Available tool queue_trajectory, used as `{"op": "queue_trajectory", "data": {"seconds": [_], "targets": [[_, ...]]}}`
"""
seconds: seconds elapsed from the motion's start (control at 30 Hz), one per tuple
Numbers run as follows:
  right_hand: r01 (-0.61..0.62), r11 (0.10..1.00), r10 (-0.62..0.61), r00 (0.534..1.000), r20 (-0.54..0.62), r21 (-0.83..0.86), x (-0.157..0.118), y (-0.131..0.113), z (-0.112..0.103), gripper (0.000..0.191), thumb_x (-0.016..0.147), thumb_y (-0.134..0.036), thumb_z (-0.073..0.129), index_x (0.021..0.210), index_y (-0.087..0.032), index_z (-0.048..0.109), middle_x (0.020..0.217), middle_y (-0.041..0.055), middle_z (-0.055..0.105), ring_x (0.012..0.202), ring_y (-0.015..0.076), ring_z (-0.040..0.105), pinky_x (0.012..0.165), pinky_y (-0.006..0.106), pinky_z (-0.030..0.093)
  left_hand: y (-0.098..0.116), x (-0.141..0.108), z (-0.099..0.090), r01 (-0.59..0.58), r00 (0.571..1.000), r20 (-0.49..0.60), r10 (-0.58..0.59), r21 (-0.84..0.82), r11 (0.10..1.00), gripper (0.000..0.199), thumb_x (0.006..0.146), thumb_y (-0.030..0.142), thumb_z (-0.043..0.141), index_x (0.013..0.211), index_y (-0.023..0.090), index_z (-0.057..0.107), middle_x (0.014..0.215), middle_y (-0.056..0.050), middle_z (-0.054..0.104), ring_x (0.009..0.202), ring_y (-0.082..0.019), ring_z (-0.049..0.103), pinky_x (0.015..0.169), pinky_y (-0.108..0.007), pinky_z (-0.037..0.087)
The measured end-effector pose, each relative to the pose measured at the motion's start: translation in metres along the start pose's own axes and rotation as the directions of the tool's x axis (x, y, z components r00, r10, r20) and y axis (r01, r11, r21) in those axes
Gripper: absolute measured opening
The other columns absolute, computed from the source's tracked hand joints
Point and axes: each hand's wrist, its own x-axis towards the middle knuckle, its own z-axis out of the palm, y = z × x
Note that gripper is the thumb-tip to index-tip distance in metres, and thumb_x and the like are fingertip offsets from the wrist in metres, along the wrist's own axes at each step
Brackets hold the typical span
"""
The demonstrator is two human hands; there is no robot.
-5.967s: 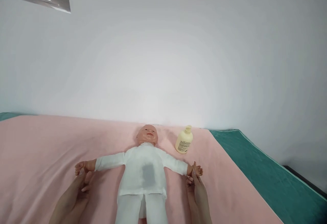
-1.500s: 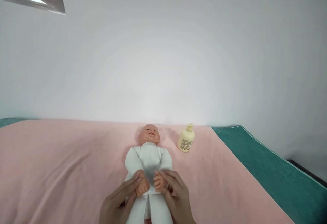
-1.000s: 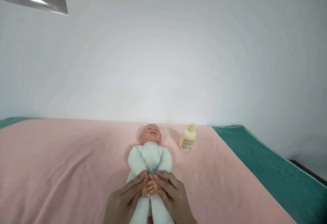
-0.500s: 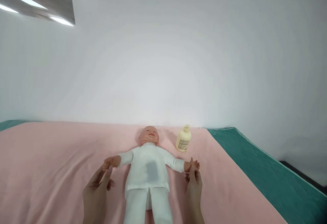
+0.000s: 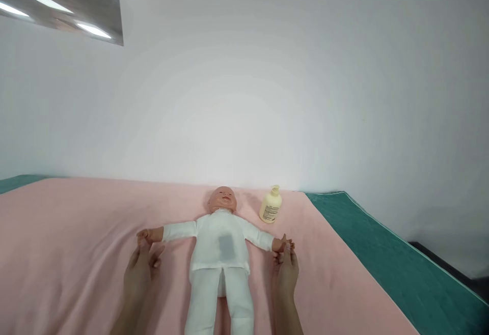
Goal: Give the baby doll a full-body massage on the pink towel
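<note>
A baby doll [image 5: 219, 238] in a white top and trousers lies on its back, arms stretched out to both sides, a grey patch on its chest. My left hand [image 5: 138, 272] is closed on the doll's hand [image 5: 145, 236] at the left, pinching it between thumb and fingers. On the other side my right hand [image 5: 287, 270] pinches the doll's hand [image 5: 284, 244] at the right. Just beyond that arm stands a pale yellow pump bottle [image 5: 271, 205], upright and touched by neither hand.
Under the doll spreads a pink cloth [image 5: 336, 289] with creases at the left. A green cover [image 5: 397, 253] shows beyond it on the right. Behind rises a white wall [image 5: 244, 95], with a reflective panel [image 5: 76, 4] at the upper left.
My left hand has moved outward to the left with the doll's hand, so that arm is stretched straighter. My right hand keeps its grip. The view has shifted slightly.
</note>
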Motion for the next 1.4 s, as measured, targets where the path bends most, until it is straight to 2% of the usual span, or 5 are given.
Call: {"op": "queue_trajectory", "data": {"seconds": [0.2, 0.43, 0.67, 1.1, 1.4], "targets": [[0.219, 0.964, -0.207, 0.974, 0.093, -0.148, -0.009, -0.017, 0.023, 0.052, 0.082, -0.059, 0.056, 0.113, -0.017, 0.064, 0.116, 0.0097, 0.063, 0.110, 0.0251, 0.056, 0.087, 0.033, 0.046, 0.016, -0.007, 0.024, -0.173, 0.975, 0.124, 0.185, -0.102, 0.980, 0.053, 0.071, 0.061, 0.065, 0.106, 0.021, 0.067, 0.080, 0.000, 0.059, 0.069, -0.013, 0.055, 0.057, -0.021, 0.041], [0.362, 0.905, -0.335, 0.931, 0.148, -0.225, 0.017, -0.013, 0.059, 0.056, 0.084, -0.062, 0.050, 0.110, -0.015, 0.065, 0.114, 0.0135, 0.061, 0.111, 0.0265, 0.056, 0.090, 0.036, 0.045, 0.033, 0.028, 0.066, -0.276, 0.953, 0.134, 0.272, 0.011, 0.961, 0.060, 0.074, 0.069, 0.054, 0.097, 0.016, 0.069, 0.077, -0.004, 0.061, 0.070, -0.018, 0.052, 0.058, -0.026, 0.041], [0.283, 0.954, -0.233, 0.908, 0.349, -0.099, 0.060, 0.002, 0.090, 0.064, 0.078, -0.070, 0.053, 0.105, -0.013, 0.066, 0.107, 0.0147, 0.069, 0.097, 0.0275, 0.065, 0.088, 0.040, 0.049, 0.046, 0.082, 0.102, -0.332, 0.913, 0.314, 0.261, 0.198, 0.922, 0.057, 0.069, 0.071, 0.054, 0.063, 0.015, 0.063, 0.055, -0.004, 0.058, 0.059, -0.021, 0.053, 0.052, -0.030, 0.040], [0.126, 0.850, 0.186, 0.838, 0.514, -0.511, 0.136, 0.055, 0.139, 0.048, 0.068, -0.063, 0.058, 0.054, -0.018, 0.067, 0.056, 0.0072, 0.067, 0.057, 0.0233, 0.064, 0.058, 0.033, 0.048, 0.004, 0.123, 0.136, -0.444, 0.804, 0.587, 0.092, 0.491, 0.749, 0.052, 0.080, 0.060, 0.046, 0.055, 0.017, 0.063, 0.059, -0.011, 0.068, 0.061, -0.027, 0.065, 0.057, -0.031, 0.041], [0.261, 0.878, -0.043, 0.878, 0.477, -0.401, 0.097, 0.027, 0.128, 0.053, 0.083, -0.058, 0.044, 0.103, -0.013, 0.067, 0.102, 0.0131, 0.071, 0.092, 0.0250, 0.067, 0.078, 0.033, 0.051, 0.026, 0.087, 0.135, -0.491, 0.822, 0.500, 0.273, 0.377, 0.785, 0.054, 0.086, 0.062, 0.037, 0.083, 0.017, 0.068, 0.081, -0.006, 0.073, 0.075, -0.022, 0.065, 0.063, -0.028, 0.045]]}}
